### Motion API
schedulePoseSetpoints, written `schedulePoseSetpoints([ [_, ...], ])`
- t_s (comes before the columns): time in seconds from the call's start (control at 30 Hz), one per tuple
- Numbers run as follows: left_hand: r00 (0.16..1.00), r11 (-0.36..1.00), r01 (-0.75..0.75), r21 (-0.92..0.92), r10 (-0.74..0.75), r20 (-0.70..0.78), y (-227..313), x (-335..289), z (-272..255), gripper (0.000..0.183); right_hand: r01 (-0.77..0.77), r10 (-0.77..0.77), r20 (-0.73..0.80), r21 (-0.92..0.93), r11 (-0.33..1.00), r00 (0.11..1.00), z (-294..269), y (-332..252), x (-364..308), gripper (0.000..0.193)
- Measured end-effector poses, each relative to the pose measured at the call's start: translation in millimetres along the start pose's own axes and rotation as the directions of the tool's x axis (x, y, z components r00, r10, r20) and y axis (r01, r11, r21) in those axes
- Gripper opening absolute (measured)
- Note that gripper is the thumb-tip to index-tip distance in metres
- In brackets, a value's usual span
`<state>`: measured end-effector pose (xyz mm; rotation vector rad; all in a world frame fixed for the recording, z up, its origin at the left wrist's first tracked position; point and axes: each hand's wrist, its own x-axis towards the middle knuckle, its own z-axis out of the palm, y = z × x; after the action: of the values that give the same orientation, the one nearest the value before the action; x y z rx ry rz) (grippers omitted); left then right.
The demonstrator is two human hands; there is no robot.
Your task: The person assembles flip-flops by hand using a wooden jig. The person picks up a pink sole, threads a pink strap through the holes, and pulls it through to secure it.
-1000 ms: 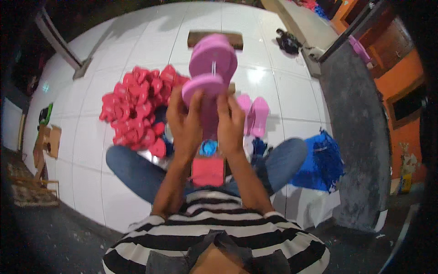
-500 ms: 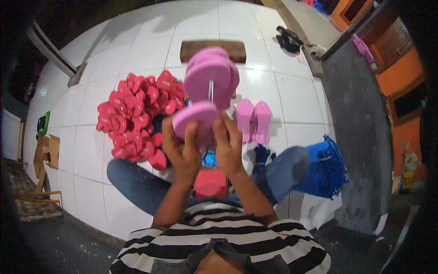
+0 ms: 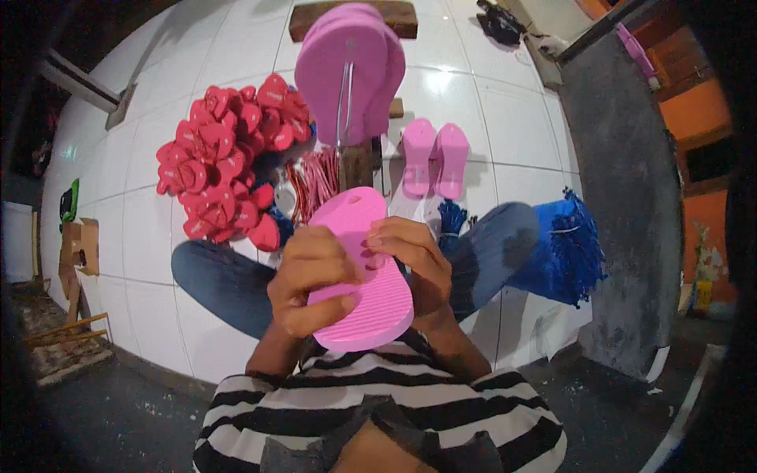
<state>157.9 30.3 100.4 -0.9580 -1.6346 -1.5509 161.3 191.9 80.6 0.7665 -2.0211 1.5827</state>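
Note:
Close to my body I hold a pink flip-flop sole point(image 3: 367, 303), its ribbed face turned up and a strap hole near its far end. My left hand point(image 3: 311, 276) grips its left side, thumb on the ribbed face and fingers bent over the middle. On the right edge, my right hand point(image 3: 414, 256) has its fingertips pressed near the sole's middle; what lies under them is hidden. Beyond the hands, a stack of pink soles point(image 3: 323, 79) stands with a thin metal rod point(image 3: 343, 102) in front of it, above a wooden post point(image 3: 357, 167).
Left lies a heap of red flip-flops point(image 3: 209, 150). Pink and red straps point(image 3: 315, 185) lie by the post. Two pink flip-flops point(image 3: 451, 158) rest to the right, blue straps point(image 3: 583, 268) beside my right knee. A wooden block point(image 3: 406, 20) is at the back, a cardboard box point(image 3: 85, 244) far left.
The sole has come nearer to my body and away from the rod, its ribbed face now showing. Both hands have shifted their grip along it. The whole view has tilted.

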Motion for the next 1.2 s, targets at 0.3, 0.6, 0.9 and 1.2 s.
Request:
schedulePoseSetpoints([
  [0.3,0.992,0.998,-0.061,0.029,0.058,0.11,5,6,-10,0.031,-0.016,0.017,0.053,-0.021,1.0,0.998,2,-11,3,0.031],
  [0.6,0.608,0.622,0.783,0.017,-0.758,-0.235,-12,-29,7,0.032,-0.437,0.45,0.2,-0.11,0.893,0.87,9,21,-15,0.034],
  [0.9,0.287,0.403,0.848,-0.344,-0.895,-0.342,-98,-69,14,0.025,-0.784,0.741,0.378,-0.06,0.617,0.554,-20,103,-74,0.022],
  [1.2,0.174,0.269,0.578,0.77,-0.963,0.206,-91,-161,7,0.03,-0.886,0.889,-0.033,0.074,0.458,0.457,-47,147,-109,0.027],
])
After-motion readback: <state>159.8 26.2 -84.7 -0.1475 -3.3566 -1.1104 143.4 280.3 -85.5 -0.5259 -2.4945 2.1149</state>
